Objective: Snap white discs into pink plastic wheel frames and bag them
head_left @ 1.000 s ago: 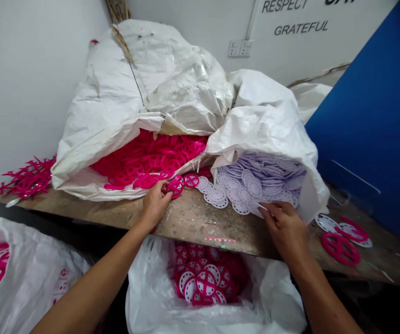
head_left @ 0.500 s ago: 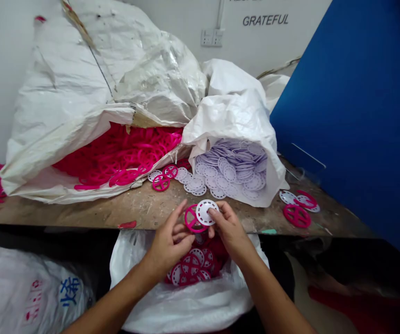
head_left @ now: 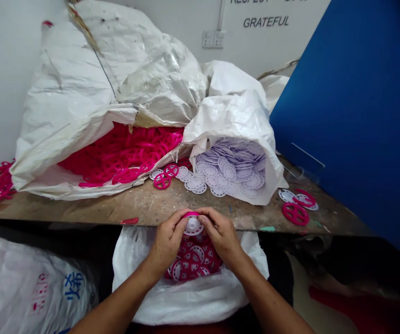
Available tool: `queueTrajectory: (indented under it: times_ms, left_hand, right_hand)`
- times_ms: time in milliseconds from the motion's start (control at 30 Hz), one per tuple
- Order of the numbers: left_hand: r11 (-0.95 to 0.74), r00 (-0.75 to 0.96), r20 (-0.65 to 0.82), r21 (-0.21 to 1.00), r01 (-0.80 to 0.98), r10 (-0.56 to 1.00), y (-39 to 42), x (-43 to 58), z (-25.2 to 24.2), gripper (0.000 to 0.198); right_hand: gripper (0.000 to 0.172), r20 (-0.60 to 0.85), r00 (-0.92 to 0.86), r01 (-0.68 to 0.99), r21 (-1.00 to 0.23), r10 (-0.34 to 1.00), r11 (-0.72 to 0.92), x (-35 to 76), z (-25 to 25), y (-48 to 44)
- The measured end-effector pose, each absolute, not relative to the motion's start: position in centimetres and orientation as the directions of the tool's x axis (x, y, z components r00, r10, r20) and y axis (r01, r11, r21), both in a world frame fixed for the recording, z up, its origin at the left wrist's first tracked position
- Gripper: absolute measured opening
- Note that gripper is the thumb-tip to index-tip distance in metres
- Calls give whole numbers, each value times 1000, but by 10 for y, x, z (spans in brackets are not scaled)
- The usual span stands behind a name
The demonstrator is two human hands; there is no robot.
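Note:
Both my left hand (head_left: 169,236) and my right hand (head_left: 220,232) are closed on opposite sides of a white slotted disc (head_left: 193,226) with a pink ring (head_left: 192,214) against its back. The thumbs press on the white face, and the fingers behind are mostly hidden. Directly below the hands, an open white sack (head_left: 186,304) holds joined pink and white discs (head_left: 190,262). On the table (head_left: 109,214) behind lie loose white discs (head_left: 196,182) and a pink spoked ring (head_left: 161,181).
A large white sack (head_left: 78,83) spills pink rings (head_left: 116,155) at the left. Beside it a smaller sack (head_left: 234,109) is full of white discs (head_left: 243,164). A blue panel (head_left: 356,102) stands at the right, near several loose pieces (head_left: 295,214). A plastic bag (head_left: 8,278) sits lower left.
My left hand has come in and gripped the left side. The white disc and pink ring, offset before, are now stacked together, tilted and a little lower and further left.

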State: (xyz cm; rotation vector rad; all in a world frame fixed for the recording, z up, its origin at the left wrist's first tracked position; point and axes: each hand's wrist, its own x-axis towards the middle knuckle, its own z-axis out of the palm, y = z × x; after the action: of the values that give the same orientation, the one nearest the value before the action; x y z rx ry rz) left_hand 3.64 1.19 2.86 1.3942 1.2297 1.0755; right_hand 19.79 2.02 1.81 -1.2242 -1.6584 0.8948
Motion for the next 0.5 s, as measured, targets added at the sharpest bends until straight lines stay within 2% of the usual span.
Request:
queueTrajectory:
  times_ms: [67,133,233,300,433,500]
  left_hand:
    - [-4,119,-9,994,109,993,12,37,27,28]
    - [110,175,-111,994,13,978,11,36,24,35]
    - [256,274,-235,966,-43,933,7,34,18,41]
    - [265,280,-251,964,-10,927,3,34,12,36]
    - [271,259,-273,962,46,926,-3,33,4,34]
    - [293,332,-296,954,60,896,-5,28,7,37]
  right_hand:
    - [23,145,-114,268,-948,983,171,198,17,21]
    - [23,51,-111,146,-987,993,67,200,15,21]
    - [23,-10,-218,16,-1000,976,-7,202,12,17]
    - [27,19,-266,39,-999,964,30,203,8,12]
    - [24,65,-269,201,-972,961,122,203,4,1]
    - [26,40,-329,264,-955,943,132,206,8,1]
